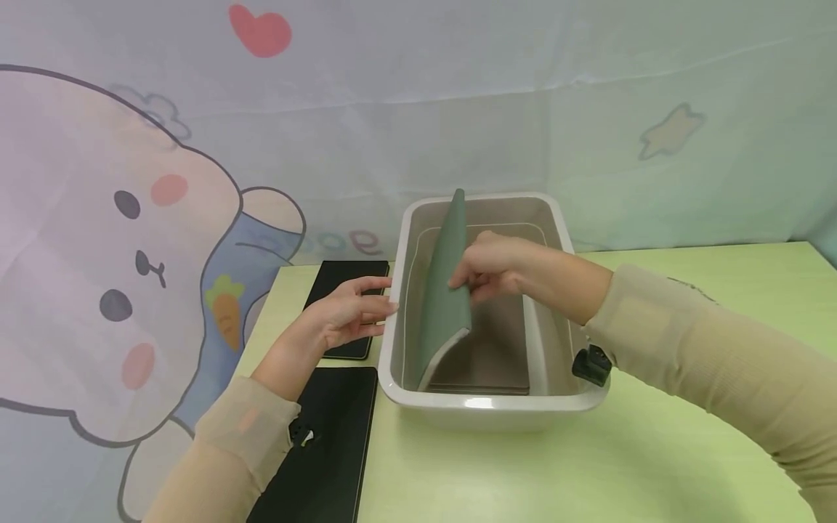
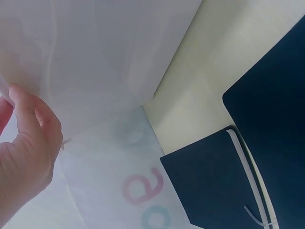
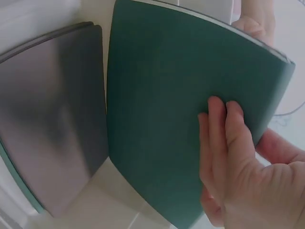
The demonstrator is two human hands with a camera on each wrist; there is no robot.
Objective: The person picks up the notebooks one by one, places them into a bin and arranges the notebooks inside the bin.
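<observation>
Green notebook [image 1: 446, 290] pinched upright in right hand [image 1: 498, 267], fingers curled

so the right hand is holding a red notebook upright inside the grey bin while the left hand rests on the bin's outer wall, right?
Not quite: the notebook is green, not red, as the right wrist view shows. The right hand does hold it upright inside the grey bin, and the left hand rests on its outer wall.

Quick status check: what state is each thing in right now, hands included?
Green notebook: tilted on edge in the bin, bent, gripped by right hand.
Grey notebook: flat on bin floor.
Bin: upright, on the table.
Left hand: open, fingers on bin's outer wall.
Black notebooks: closed, flat on table.
</observation>
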